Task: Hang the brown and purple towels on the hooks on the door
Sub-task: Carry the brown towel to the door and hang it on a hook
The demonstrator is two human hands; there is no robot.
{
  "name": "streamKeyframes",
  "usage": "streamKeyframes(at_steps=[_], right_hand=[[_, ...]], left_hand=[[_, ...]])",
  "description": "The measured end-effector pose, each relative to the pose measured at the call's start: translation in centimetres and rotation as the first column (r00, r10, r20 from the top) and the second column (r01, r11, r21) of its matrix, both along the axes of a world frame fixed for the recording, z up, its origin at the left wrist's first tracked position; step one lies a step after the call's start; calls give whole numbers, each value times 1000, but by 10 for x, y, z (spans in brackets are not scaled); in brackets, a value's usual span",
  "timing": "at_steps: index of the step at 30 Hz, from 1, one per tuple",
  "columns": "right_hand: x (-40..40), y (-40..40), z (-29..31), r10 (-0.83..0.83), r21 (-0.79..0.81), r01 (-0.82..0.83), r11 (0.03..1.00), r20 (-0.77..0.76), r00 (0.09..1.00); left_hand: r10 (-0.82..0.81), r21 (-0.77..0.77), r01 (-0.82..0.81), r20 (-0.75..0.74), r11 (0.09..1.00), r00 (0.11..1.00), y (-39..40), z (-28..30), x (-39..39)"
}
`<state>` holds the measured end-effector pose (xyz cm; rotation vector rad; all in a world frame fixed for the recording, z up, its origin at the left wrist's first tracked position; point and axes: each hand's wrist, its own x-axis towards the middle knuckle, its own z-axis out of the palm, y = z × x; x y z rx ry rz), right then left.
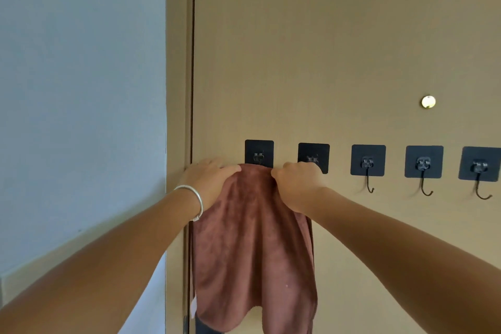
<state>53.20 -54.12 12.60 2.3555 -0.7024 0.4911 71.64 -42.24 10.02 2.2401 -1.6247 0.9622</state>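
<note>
A brown towel [252,247] hangs down the tan door [325,48], its top edge bunched just under the leftmost black hook pad [259,152]. My left hand [210,179], with a silver bracelet on its wrist, grips the towel's top left. My right hand [296,184] grips its top right and covers the lower part of the second hook pad [313,156]. The hooks of these two pads are hidden by the towel and my hands. No purple towel is in view.
Three more black pads with bare metal hooks [368,168] [423,171] [479,173] run to the right along the door. A brass peephole [428,102] sits above them. The door frame [179,62] and a pale blue wall [81,89] lie to the left.
</note>
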Motion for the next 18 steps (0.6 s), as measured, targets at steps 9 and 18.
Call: streamKeyframes(at_steps=[9,18], right_hand=[[23,14,-58,9,223,-16,975,34,999],[6,11,-80,68,229,-42,972,-105,992]], left_hand=[[64,129,-53,-81,990,995,-15,-48,-21],[-120,329,114,-4,937,993,2,-58,-20]])
